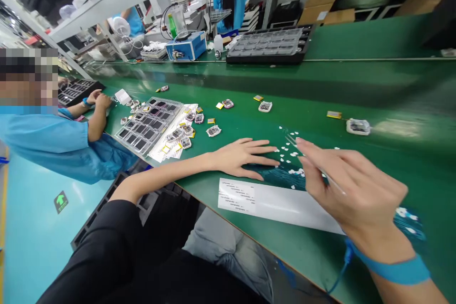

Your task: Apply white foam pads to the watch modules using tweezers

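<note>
My left hand (245,157) lies flat on the green bench with its fingers spread, the fingertips close to small white pieces (292,172) scattered there. In my right hand (352,190) a pair of tweezers (333,183) is pinched, its tips pointing down at those white pieces. Whether the tips hold a piece is too small to tell. A long white backing strip (281,205), printed at its left end, lies at the bench edge, partly behind my right hand. A blue wrist strap (395,270) with a cord circles my right wrist.
Small white-framed devices with yellow batteries, such as one device (358,126), lie across the bench (392,80). A clear compartment tray (149,123) stands left, beside a co-worker in blue (53,137). A black tray (267,47) and a blue box (187,46) stand behind.
</note>
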`<state>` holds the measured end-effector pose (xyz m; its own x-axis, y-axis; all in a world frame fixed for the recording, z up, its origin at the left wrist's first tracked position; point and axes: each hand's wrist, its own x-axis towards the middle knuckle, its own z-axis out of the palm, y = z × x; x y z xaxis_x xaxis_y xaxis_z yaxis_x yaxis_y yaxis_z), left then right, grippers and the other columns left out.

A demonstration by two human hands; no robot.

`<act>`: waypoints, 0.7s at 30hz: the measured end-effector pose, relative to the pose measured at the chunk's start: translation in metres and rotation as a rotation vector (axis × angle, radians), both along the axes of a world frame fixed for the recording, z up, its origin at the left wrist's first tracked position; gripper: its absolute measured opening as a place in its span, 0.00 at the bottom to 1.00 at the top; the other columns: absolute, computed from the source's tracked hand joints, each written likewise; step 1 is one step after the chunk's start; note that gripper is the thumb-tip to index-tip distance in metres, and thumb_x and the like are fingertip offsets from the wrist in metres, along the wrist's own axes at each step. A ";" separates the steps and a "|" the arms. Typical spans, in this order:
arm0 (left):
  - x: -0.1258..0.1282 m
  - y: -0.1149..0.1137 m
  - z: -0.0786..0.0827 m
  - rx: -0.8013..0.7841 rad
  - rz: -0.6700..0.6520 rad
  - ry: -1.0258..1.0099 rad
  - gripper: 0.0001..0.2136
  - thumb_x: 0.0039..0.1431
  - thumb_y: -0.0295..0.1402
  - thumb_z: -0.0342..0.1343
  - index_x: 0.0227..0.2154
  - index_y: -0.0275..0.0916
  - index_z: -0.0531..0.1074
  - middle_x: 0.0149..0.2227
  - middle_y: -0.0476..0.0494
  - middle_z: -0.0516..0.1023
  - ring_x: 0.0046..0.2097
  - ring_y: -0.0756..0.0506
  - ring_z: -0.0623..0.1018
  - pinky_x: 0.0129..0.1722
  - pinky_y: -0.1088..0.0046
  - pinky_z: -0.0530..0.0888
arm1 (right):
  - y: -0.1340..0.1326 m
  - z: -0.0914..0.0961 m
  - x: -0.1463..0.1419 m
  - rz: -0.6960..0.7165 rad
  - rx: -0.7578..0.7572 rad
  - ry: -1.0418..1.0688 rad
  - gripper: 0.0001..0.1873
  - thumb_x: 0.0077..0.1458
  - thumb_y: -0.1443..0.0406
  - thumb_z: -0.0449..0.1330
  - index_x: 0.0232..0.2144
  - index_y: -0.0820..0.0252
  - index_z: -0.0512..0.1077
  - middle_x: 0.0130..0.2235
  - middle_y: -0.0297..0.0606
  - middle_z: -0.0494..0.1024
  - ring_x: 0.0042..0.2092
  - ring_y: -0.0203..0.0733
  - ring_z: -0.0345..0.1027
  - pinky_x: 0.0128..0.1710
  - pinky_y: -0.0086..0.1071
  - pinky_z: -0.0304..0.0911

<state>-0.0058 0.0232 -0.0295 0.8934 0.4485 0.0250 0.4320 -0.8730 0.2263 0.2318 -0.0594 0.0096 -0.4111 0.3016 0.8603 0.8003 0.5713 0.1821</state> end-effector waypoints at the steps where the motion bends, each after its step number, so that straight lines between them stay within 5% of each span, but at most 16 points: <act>1: 0.008 0.000 -0.003 -0.023 -0.054 -0.011 0.26 0.72 0.49 0.55 0.68 0.49 0.70 0.77 0.46 0.58 0.79 0.36 0.55 0.76 0.50 0.56 | 0.002 0.000 0.002 -0.020 0.009 0.011 0.42 0.57 0.75 0.69 0.71 0.58 0.63 0.37 0.34 0.87 0.33 0.40 0.76 0.30 0.32 0.65; 8: 0.033 0.017 -0.006 -0.078 0.065 -0.018 0.23 0.73 0.44 0.55 0.67 0.49 0.72 0.77 0.45 0.57 0.80 0.34 0.51 0.77 0.42 0.51 | 0.002 0.001 0.002 -0.034 0.027 0.016 0.35 0.58 0.73 0.68 0.67 0.56 0.68 0.38 0.32 0.87 0.32 0.37 0.75 0.31 0.30 0.65; 12: 0.029 0.019 -0.006 -0.141 -0.001 -0.030 0.42 0.60 0.54 0.67 0.72 0.45 0.63 0.78 0.42 0.53 0.79 0.31 0.51 0.78 0.40 0.48 | 0.003 -0.002 0.009 -0.072 0.017 0.055 0.32 0.60 0.73 0.65 0.65 0.54 0.69 0.39 0.31 0.87 0.34 0.36 0.77 0.30 0.29 0.65; 21: 0.028 0.024 -0.005 -0.201 0.012 -0.031 0.43 0.58 0.59 0.65 0.71 0.44 0.65 0.78 0.41 0.52 0.80 0.32 0.50 0.78 0.41 0.45 | 0.013 0.006 0.066 -0.266 0.015 0.203 0.14 0.63 0.71 0.61 0.49 0.57 0.80 0.38 0.38 0.86 0.34 0.42 0.79 0.28 0.32 0.66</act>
<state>0.0220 0.0475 -0.0348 0.8883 0.4576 -0.0386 0.4318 -0.8037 0.4094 0.2977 -0.0462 0.0156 -0.1398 0.3623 0.9215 0.9418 0.3360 0.0108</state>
